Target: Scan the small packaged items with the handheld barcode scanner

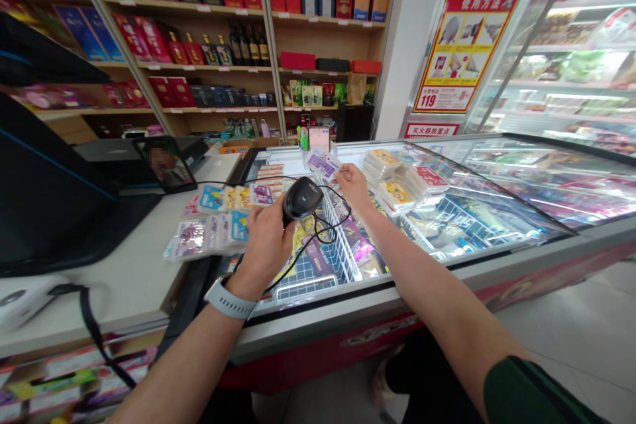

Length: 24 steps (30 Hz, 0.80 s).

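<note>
My left hand is wrapped round a black handheld barcode scanner, whose head points away from me over the glass-topped freezer. A black cord loops down from it across the glass. Farther out, my right hand pinches the edge of a flat purple-and-white packet in clear wrap. To the right of that hand, stacks of similar packets with yellow and red labels sit on the freezer glass. More wrapped packets lie in piles on the left, by the scanner hand.
A phone stands upright at the freezer's far side. At left are a white counter, a small screen and a black monitor. Shelves of boxes and bottles line the back, beside a red fire-hydrant poster.
</note>
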Each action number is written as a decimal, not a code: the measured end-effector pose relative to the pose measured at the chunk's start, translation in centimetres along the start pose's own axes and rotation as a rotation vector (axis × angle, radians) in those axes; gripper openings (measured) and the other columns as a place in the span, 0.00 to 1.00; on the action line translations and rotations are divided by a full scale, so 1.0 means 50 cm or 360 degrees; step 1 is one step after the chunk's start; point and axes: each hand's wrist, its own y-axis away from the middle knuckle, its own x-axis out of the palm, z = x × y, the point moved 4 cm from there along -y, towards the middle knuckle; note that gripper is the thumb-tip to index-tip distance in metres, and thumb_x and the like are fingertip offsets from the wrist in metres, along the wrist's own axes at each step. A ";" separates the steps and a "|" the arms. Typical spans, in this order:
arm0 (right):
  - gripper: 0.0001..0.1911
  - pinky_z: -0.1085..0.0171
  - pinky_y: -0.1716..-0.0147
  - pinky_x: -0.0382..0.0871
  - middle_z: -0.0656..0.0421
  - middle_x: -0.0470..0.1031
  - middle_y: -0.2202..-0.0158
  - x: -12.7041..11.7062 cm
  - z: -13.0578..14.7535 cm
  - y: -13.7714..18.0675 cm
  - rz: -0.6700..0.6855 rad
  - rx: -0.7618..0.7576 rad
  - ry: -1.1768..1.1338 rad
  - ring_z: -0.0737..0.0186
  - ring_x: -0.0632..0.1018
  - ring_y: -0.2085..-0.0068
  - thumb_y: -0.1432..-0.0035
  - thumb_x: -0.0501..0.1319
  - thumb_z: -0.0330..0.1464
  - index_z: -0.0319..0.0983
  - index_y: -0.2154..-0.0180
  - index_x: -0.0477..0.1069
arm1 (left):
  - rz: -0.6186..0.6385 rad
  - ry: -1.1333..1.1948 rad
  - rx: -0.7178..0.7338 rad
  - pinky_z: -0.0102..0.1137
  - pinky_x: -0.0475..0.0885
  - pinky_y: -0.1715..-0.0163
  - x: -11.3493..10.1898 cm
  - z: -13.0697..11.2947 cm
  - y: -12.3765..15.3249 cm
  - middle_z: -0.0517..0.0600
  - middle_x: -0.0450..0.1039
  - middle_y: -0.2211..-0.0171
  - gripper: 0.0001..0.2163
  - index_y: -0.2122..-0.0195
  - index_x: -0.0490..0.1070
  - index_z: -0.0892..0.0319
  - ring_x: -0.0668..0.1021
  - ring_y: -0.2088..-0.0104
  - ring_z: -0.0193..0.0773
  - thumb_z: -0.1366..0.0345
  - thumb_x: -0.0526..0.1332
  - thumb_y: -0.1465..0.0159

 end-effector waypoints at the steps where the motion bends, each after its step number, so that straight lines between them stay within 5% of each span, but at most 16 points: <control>1: 0.15 0.70 0.77 0.68 0.61 0.76 0.70 0.000 0.000 0.000 -0.0001 -0.0007 0.0001 0.63 0.79 0.68 0.46 0.59 0.43 0.41 0.61 0.65 | 0.0007 -0.0003 -0.0003 0.45 0.59 0.44 0.001 0.000 0.000 0.58 0.71 0.48 0.24 0.40 0.58 0.62 0.72 0.49 0.49 0.69 0.54 0.39; 24: 0.12 0.66 0.69 0.70 0.62 0.76 0.71 -0.002 0.013 0.003 -0.0018 -0.0070 -0.0032 0.63 0.78 0.68 0.45 0.58 0.40 0.41 0.62 0.66 | -0.0024 -0.0060 -0.0009 0.44 0.59 0.45 0.002 0.008 0.001 0.59 0.72 0.50 0.25 0.39 0.56 0.63 0.72 0.49 0.50 0.69 0.55 0.39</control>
